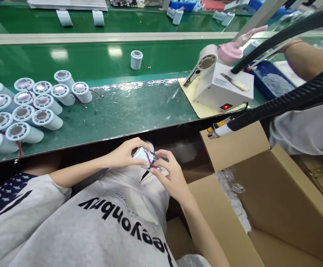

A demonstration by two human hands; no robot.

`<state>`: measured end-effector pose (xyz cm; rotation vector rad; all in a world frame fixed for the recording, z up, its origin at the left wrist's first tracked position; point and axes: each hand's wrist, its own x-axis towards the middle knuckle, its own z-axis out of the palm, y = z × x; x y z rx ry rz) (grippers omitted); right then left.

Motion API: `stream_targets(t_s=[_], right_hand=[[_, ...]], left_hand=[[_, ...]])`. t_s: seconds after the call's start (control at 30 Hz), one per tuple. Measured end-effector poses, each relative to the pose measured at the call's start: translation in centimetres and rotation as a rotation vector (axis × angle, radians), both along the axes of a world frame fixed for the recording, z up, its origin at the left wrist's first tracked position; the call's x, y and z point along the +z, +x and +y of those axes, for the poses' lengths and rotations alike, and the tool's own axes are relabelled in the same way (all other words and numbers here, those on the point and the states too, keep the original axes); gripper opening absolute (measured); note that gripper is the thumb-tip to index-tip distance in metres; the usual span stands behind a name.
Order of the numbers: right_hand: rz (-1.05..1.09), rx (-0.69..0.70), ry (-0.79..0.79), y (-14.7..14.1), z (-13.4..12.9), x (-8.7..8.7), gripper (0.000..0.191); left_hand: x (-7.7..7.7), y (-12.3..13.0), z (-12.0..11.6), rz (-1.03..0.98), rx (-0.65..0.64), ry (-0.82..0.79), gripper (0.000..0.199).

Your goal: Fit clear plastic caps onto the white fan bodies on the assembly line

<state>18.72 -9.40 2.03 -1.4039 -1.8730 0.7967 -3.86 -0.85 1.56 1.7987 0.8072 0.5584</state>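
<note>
A light blue cylinder (141, 155) with a red wire along its side is held over my lap, just below the bench edge. My left hand (132, 152) has its fingers wrapped round the left end of it. At the other end, my right hand (168, 171) grips a clear, shiny part (156, 160) that touches the cylinder. The fingers hide much of where the two meet. Several similar cylinders (23, 115) stand or lean together on the bench at the left.
One cylinder (136, 60) stands on the green belt (94, 59). A white box-shaped device (222, 87) with a lit red switch sits at the right, below black hoses (286, 96). Open cardboard box (283, 193) at lower right; another person's arm (311, 59) is behind a blue tray (257, 79).
</note>
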Motion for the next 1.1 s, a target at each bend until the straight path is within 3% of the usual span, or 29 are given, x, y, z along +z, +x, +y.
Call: stream_targets(t_s=[0.07,0.17,0.27,0.33,0.4,0.47,0.57,0.7,0.9,1.1], right_hand=[[0.153,-0.088,-0.073,-0.2,-0.3,0.2,0.024],[0.343,-0.194,-0.163,-0.5,-0.2,0.3,0.025],[0.483,-0.237,-0.22,-0.3,0.0,0.2,0.026],[0.527,-0.194,-0.226,0.0,0.1,0.1,0.024],[0.445,-0.1,-0.166,0.3,-0.1,0.0,0.015],[0.279,-0.023,-0.065,0.5,-0.3,-0.3,0.022],[0.156,0.014,0.029,0.7,-0.9,-0.7,0.026],[0.252,0.029,0.002,0.9,-1.4,-0.8,0.032],[0.422,-0.023,-0.19,0.8,-1.6,0.2,0.038],[0.504,-0.074,-0.335,0.7,-1.6,0.6,0.048]], left_hand=[[-0.8,0.0,0.0,-0.008,-0.008,0.033,0.061],[-1.8,-0.2,0.1,-0.054,-0.103,0.046,0.064],[-1.8,-0.3,0.0,-0.121,-0.191,-0.064,0.065],[-1.4,-0.2,-0.4,-0.142,-0.17,-0.186,0.067],[-1.0,-0.2,-0.8,-0.165,-0.094,-0.315,0.07],[-0.6,-0.2,-1.1,-0.192,-0.04,-0.426,0.072],[-0.2,-0.4,-1.3,-0.175,-0.052,-0.504,0.074],[0.1,-0.7,-1.2,-0.156,-0.124,-0.394,0.076],[0.5,-0.8,-1.3,-0.228,-0.214,-0.311,0.074],[1.0,-0.9,-1.4,-0.208,-0.225,-0.259,0.07]])
